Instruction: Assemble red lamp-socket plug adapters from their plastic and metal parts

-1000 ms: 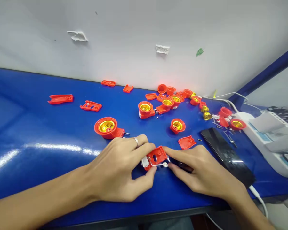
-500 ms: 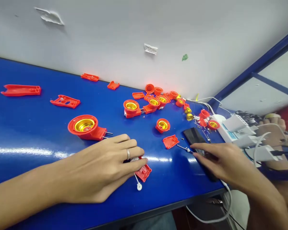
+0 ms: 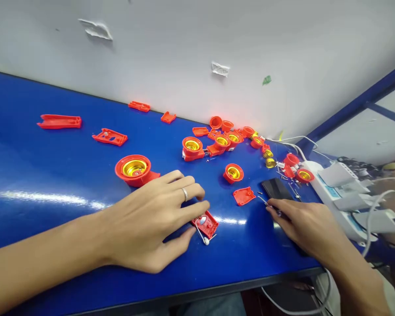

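Glossy blue desk (image 3: 52, 184) under a white wall fills our view. Just below the middle, our left hand (image 3: 151, 224) lies flat, fingers (image 3: 191, 206) spread, tips pressing a small red plastic piece (image 3: 206, 224) with a hole, a white part and a thin wire with a white bead. Right of centre, our right hand (image 3: 303, 224) has its fingertips pinched on a thin metal pin (image 3: 265, 202) beside a black phone (image 3: 276, 188). Red lamp sockets (image 3: 224, 142) with brass insides cluster above.

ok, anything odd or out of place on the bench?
Mostly scatter. Orange lamp sockets, loose covers and small screws lie strewn over the blue table, unsorted. A black phone sits among the screws by the right hand. Torn tape scraps cling to the wall. No visible damage.
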